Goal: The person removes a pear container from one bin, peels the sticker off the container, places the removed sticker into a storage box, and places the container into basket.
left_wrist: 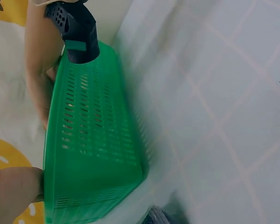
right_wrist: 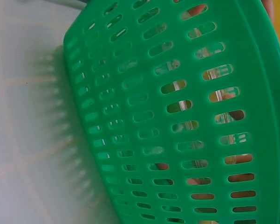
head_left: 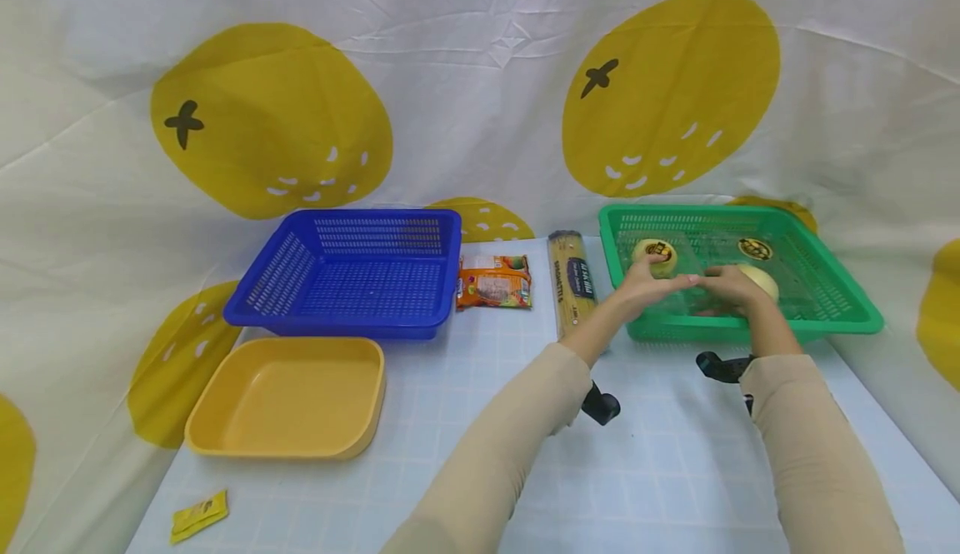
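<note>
Both hands reach into the green basket [head_left: 847, 312] at the right. Inside it lie clear plastic packs with black-and-yellow round labels [head_left: 755, 248] and pale round contents [head_left: 761, 281]. My left hand [head_left: 647, 289] is over the basket's left part, fingers spread, one fingertip overlapping the left pale round item [head_left: 660, 247]. Its thumb points right, towards the other hand. My right hand [head_left: 735, 289] is beside the right pale item, its fingers pointing left and partly hidden by the front rim. Through the slots in the right wrist view, skin and clear plastic [right_wrist: 216, 72] show; cannot tell its grip.
A spaghetti pack [head_left: 568, 283] lies left of the green basket, then an orange snack packet [head_left: 495, 281]. Further left stand a blue basket [head_left: 360, 321] and a yellow tray [head_left: 367, 421]. A small yellow sachet [head_left: 199, 516] lies at the front left. A patterned cloth [head_left: 480, 121] hangs behind.
</note>
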The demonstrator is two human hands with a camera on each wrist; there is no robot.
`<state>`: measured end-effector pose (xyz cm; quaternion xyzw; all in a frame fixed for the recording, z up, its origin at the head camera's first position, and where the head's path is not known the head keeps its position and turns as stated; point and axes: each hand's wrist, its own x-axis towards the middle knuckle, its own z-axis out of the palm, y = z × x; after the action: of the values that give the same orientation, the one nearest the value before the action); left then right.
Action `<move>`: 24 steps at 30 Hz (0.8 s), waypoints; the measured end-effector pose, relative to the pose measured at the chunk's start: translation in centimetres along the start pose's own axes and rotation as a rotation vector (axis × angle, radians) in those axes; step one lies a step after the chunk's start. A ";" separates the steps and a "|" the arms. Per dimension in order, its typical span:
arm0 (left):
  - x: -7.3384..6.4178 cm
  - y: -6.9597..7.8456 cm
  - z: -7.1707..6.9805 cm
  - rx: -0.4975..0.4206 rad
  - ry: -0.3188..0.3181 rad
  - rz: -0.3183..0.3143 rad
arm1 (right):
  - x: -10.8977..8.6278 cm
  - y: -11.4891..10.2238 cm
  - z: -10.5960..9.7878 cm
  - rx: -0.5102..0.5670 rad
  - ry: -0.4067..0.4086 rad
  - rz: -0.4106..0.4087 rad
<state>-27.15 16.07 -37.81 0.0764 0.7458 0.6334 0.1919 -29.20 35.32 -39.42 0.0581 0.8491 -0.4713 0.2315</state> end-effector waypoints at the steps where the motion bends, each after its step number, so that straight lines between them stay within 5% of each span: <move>1: 0.1 0.0 0.1 -0.010 0.013 -0.013 | 0.1 0.0 0.0 0.015 -0.004 -0.002; 9: 0.4 -0.2 0.0 -0.060 0.057 -0.040 | 0.7 0.5 0.1 0.061 -0.003 -0.045; 15: 0.4 -0.4 -0.2 -0.075 0.053 -0.007 | 0.9 0.9 -0.1 0.234 -0.015 -0.119; 24: -0.1 -1.2 0.2 -0.032 0.166 0.087 | 0.5 1.0 -0.2 0.288 0.033 -0.167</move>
<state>-26.84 16.04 -38.99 0.0530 0.7449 0.6570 0.1032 -29.42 35.98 -40.39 0.0280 0.7782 -0.6048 0.1667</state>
